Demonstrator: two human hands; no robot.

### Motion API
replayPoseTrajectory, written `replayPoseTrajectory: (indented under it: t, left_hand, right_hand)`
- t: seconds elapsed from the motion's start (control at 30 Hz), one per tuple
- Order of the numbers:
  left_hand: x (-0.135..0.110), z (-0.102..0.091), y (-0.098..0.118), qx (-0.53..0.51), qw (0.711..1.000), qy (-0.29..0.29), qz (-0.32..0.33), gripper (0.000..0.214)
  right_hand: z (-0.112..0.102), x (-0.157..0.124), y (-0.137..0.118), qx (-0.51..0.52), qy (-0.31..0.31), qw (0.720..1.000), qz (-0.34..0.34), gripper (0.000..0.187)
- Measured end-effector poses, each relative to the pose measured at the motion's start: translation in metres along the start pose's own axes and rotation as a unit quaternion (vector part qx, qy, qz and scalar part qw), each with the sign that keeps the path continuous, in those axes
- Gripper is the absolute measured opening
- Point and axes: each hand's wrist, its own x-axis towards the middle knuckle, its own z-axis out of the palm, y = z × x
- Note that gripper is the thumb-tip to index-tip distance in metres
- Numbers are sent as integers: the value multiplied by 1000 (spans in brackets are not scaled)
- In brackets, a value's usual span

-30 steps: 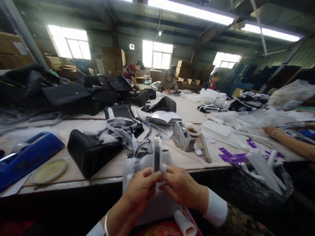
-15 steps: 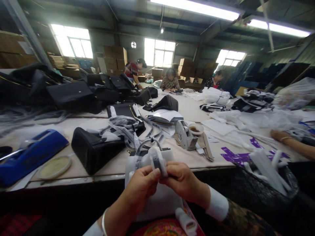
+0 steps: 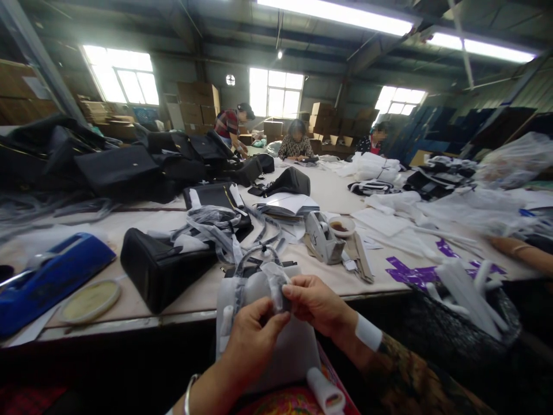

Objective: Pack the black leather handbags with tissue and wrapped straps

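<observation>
A bag covered with a white foam sheet rests on my lap against the table edge. Its dark strap, wrapped in thin white film, rises between my hands. My left hand pinches the lower part of this wrapped strap between thumb and fingers. Higher up, my right hand is closed on the wrapping's right side, with thumb and forefinger together. Behind them, the bag's arched handle shows in clear film. A small roll of white foam lies by my lap at lower right.
A black bag lies left of my hands. A grey tape dispenser stands beyond them, and a blue dispenser sits far left. Right, foam tubes fill a bin beside purple tape. A co-worker's arm reaches in.
My right hand has shifted up and its fingers have opened a little around the wrapping. My left hand has turned and slid lower on the strap. The view has tilted slightly.
</observation>
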Motion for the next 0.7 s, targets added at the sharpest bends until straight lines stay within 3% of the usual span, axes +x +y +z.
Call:
replayPoseTrajectory:
  t: [0.1,0.2,0.3,0.4,0.5,0.57,0.63,0.7]
  left_hand:
    - [1,-2,-1,-157,968,-102,-167,48]
    - [2,5,-4,-267,929,-96,-237,57]
    - [2,17,-6,-288,927,-28,-239,54]
    - [3,25,-8,-260,937,6,-232,52]
    - [3,26,-10,-210,953,17,-220,57]
    - [1,26,-11,-181,960,17,-212,59]
    - [-1,25,-14,-162,964,13,-212,59]
    - [-4,24,-16,-146,966,9,-212,59]
  right_hand:
    - [5,-4,2,-186,19,974,-128,34]
    - [2,-9,8,-376,23,891,-252,28]
    - [-8,-15,18,-479,21,819,-316,26]
    - [-20,-28,20,-497,-9,806,-321,18]
    - [-32,-37,5,-480,33,814,-326,28]
    - [-34,-34,-12,-505,58,784,-357,30]
    - [-32,-21,-29,-557,36,739,-377,32]
    - [-26,1,-41,-596,9,716,-363,31]
